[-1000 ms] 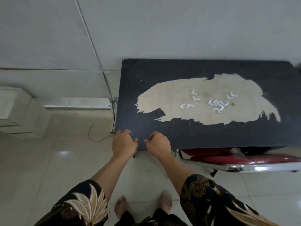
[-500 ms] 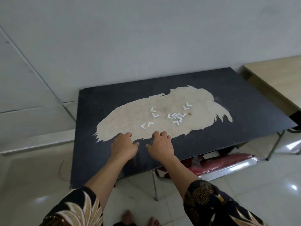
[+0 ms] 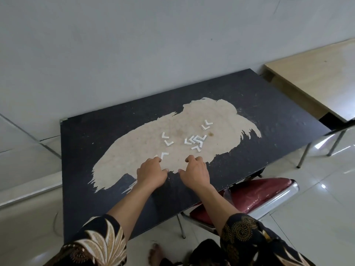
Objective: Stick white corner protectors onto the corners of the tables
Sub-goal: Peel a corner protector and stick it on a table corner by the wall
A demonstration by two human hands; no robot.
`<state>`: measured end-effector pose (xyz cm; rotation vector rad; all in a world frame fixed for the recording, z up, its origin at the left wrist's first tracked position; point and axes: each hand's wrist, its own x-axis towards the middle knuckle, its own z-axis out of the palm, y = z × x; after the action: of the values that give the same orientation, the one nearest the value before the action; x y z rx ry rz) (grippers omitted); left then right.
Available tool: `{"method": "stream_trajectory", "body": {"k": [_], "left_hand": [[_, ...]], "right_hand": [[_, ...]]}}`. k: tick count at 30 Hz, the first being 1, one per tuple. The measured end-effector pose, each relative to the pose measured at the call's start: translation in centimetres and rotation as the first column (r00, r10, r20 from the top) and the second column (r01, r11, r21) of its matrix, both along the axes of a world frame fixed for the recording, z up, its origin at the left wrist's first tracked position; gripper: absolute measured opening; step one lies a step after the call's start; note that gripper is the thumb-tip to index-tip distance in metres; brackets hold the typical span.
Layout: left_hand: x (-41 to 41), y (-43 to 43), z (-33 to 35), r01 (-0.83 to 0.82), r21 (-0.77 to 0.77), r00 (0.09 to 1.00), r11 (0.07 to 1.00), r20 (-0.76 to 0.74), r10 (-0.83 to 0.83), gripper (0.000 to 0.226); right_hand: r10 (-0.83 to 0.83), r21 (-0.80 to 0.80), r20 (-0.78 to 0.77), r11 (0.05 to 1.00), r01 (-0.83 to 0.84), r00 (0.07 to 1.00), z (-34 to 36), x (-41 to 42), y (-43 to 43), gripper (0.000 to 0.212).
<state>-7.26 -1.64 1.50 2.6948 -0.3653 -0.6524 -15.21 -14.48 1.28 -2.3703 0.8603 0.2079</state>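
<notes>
Plain tiled room, worn black table (image 3: pixel 269 116), red chair (image 3: pixel 259 191)

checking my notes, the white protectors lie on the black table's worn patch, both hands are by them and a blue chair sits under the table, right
Not quite: the chair under the table is red, not blue, as the head view shows. The rest holds: the protectors lie on the worn patch, with the left hand and right hand by them.
</notes>
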Motion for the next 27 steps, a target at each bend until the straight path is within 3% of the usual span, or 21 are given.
{"method": "stream_trajectory", "body": {"k": [14,20,27], "left_hand": [[3.4,-3.5,0.2,-0.221,-0.003,0.975,0.975,-0.021,0.221,0.053],[5.2,-6.0,0.0,-0.306,0.005,0.952,0.952,0.011,0.306,0.053],[5.4,-6.4,-1.1,-0.372,0.020,0.928,0.928,0.015,0.372,0.050]], "right_hand": [[0.290,-0.025,-0.032,0.956,-0.291,0.956,-2.4,9.4,-3.2,0.048],[0.315,-0.115,-0.017,0.942,-0.315,0.949,-4.0,15.3,-5.8,0.032],[0.373,-0.172,-0.105,0.906,-0.386,0.922,-6.0,19.8,-6.5,0.034]]}}
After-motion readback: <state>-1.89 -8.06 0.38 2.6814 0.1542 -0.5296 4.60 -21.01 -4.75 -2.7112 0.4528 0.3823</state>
